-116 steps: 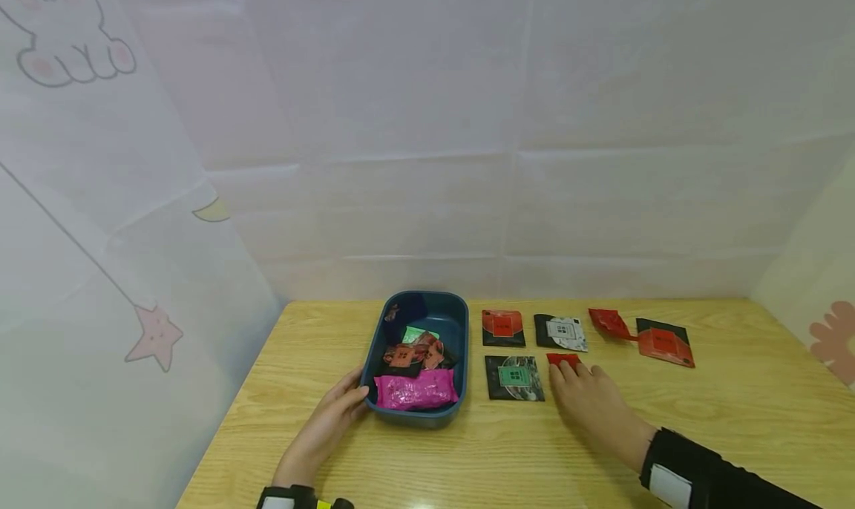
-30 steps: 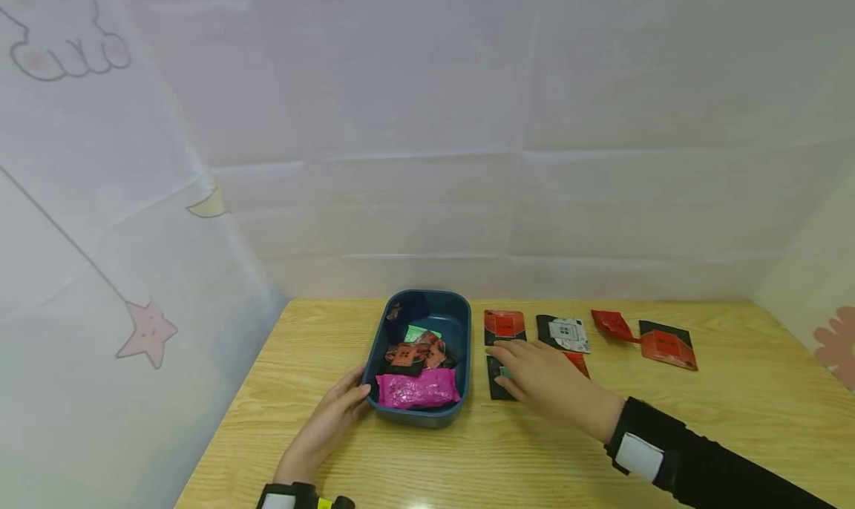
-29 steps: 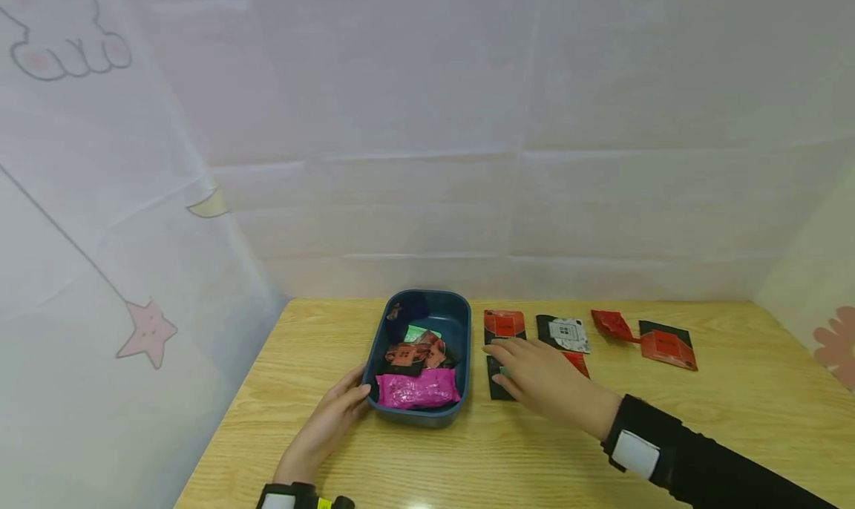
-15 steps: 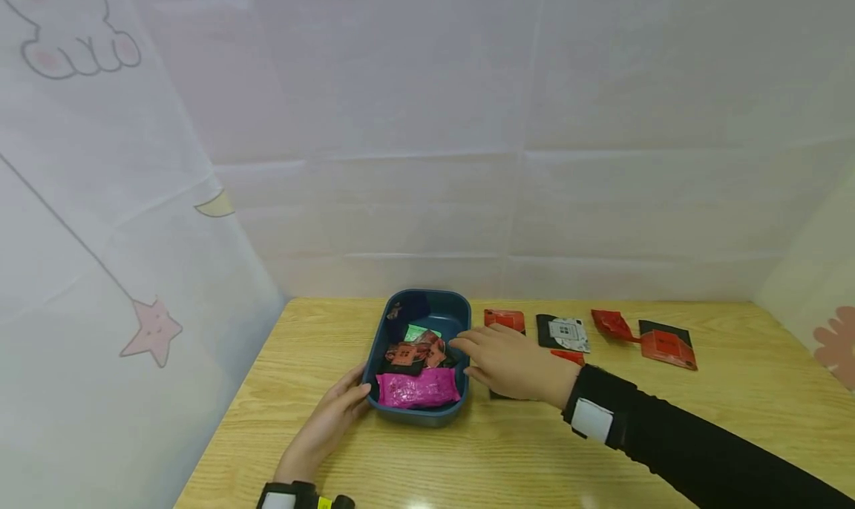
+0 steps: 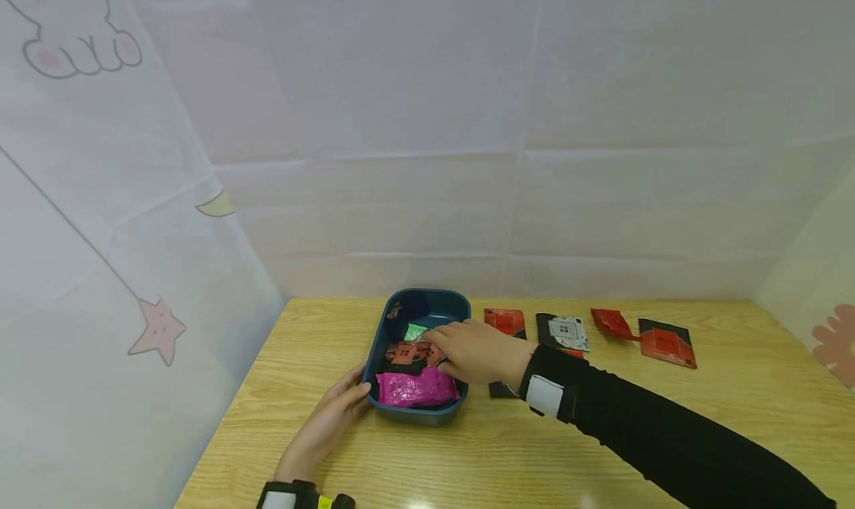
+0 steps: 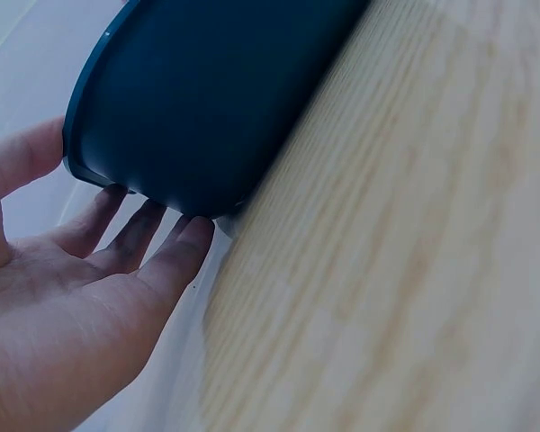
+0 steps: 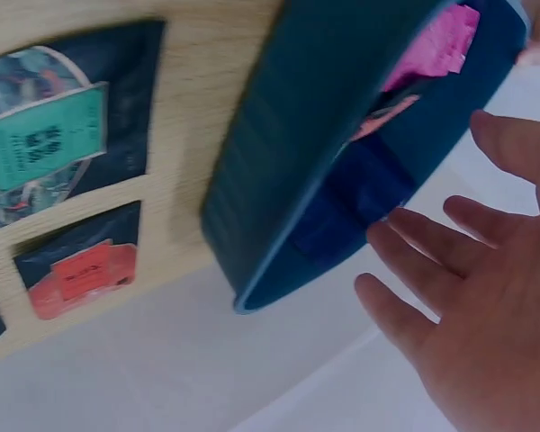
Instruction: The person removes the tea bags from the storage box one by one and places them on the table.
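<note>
A deep blue plastic bin stands on the table, holding a pink packet, a red-and-black sachet, a green-labelled sachet and others. My left hand holds its left side, thumb at the rim and fingertips on the outer wall, as the left wrist view shows the hand. My right hand reaches over the bin's right rim, fingers spread above the sachets and partly covering them. In the right wrist view this hand has nothing between its fingers.
Right of the bin lie a red sachet, a black-and-white sachet, a crumpled red packet and a red-and-black sachet. A green-labelled sachet is partly under my right arm in the head view. A white draped wall stands behind the table.
My right hand has left the red packet at the front right and moved left across the sachets to over the bin. My left hand and the bin stay in place.
</note>
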Available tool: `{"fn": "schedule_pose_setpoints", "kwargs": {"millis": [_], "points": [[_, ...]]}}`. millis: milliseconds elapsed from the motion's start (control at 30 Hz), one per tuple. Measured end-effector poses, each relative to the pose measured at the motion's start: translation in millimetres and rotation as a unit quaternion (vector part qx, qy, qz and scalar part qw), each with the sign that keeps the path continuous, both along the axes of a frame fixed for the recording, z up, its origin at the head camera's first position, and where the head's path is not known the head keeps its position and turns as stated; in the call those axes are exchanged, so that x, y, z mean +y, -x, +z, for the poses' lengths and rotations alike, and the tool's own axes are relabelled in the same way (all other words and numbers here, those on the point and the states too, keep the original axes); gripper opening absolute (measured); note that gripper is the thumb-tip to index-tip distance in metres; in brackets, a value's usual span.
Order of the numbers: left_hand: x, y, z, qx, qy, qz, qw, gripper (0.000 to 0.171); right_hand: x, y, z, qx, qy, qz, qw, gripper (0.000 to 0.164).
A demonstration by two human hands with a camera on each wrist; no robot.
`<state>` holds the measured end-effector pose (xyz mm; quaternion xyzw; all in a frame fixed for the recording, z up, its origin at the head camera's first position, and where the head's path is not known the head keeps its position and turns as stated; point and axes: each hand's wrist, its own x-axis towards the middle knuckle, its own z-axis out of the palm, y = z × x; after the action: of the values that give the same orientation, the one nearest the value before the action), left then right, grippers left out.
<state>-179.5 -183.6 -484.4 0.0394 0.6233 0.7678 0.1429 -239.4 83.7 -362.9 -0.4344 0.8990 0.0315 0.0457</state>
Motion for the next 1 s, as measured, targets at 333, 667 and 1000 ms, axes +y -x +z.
{"fn": "schedule_pose_setpoints", "kwargs": {"millis": [333,667,1000], "points": [[0,4.1,-3.3,-0.005,-0.005,-0.001,1.0000,0.066,-30,7.0,-2.4,-0.043,-0.044,-0.047,0.997,0.052],[-3,4.1,-7.0,0.003,0.002,-0.008,1.0000,0.066,-71,14.9,-1.5,-0.084,-0.051,-0.076,0.992,0.050],[-4,2.1,-6.1,0.008,0.000,-0.017,0.9998,0.065,-89,19.7,-6.2,-0.129,-0.052,-0.134,0.981,0.030]]}}
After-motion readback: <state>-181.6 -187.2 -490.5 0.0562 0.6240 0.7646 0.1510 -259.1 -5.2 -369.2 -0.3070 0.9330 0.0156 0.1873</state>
